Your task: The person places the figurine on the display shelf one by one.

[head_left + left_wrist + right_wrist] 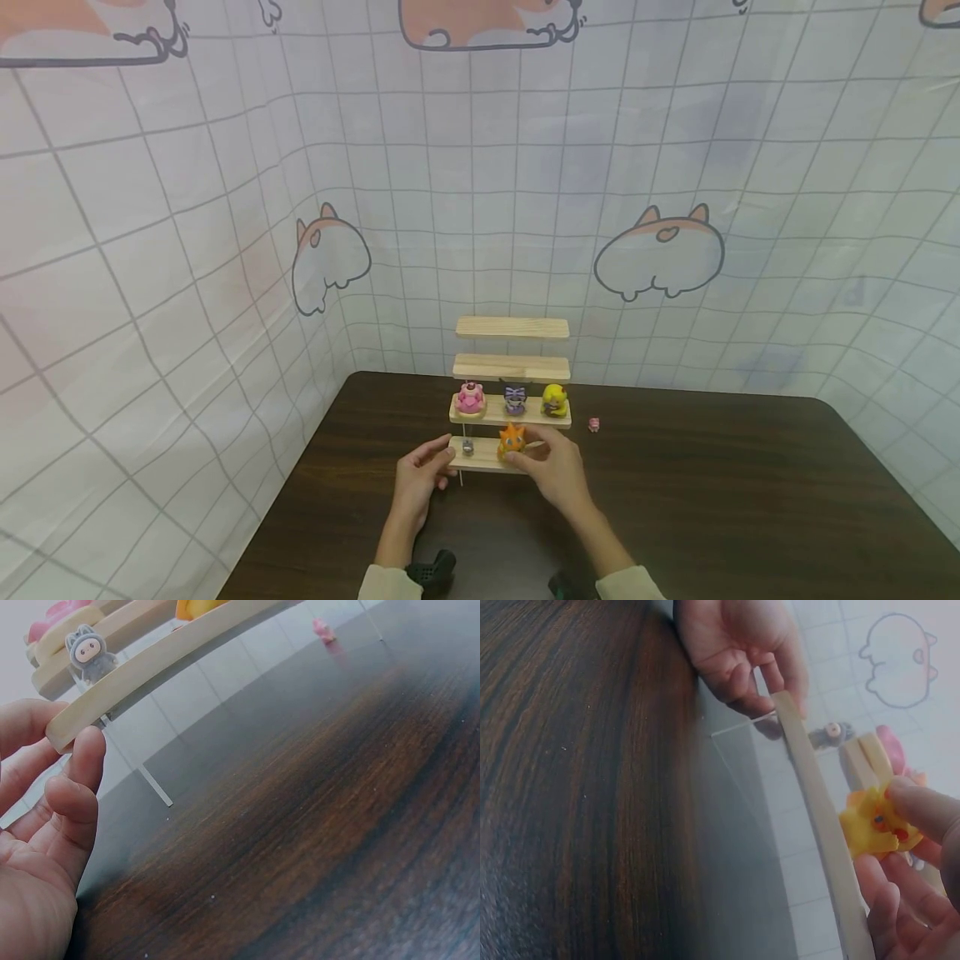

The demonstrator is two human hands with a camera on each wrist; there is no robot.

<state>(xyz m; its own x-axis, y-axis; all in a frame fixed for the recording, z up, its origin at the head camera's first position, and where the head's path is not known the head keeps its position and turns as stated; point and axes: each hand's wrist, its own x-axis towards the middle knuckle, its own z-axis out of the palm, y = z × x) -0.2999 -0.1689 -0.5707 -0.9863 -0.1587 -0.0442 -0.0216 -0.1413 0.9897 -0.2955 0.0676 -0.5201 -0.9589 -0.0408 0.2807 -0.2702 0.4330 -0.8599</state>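
A small stepped wooden display shelf [512, 367] stands on the table. My left hand [420, 481] pinches the left end of its lowest board [135, 686], thumb and fingertips on the wood. Beside those fingertips a tiny grey hooded figurine [89, 652] stands on the board. My right hand [557, 469] grips an orange and yellow toy figure [874, 821] between thumb and fingers, at the middle of the lowest board. On the board above sit a pink figure [470, 399], a purple figure [515, 401] and a yellow figure [555, 400].
A tiny pink figurine [594, 424] stands on the dark wooden table [720, 492], right of the shelf. The top board [512, 327] is at the back, before a gridded curtain [517, 183] with cartoon dogs. Thin clear legs [155, 785] hold up the lowest board.
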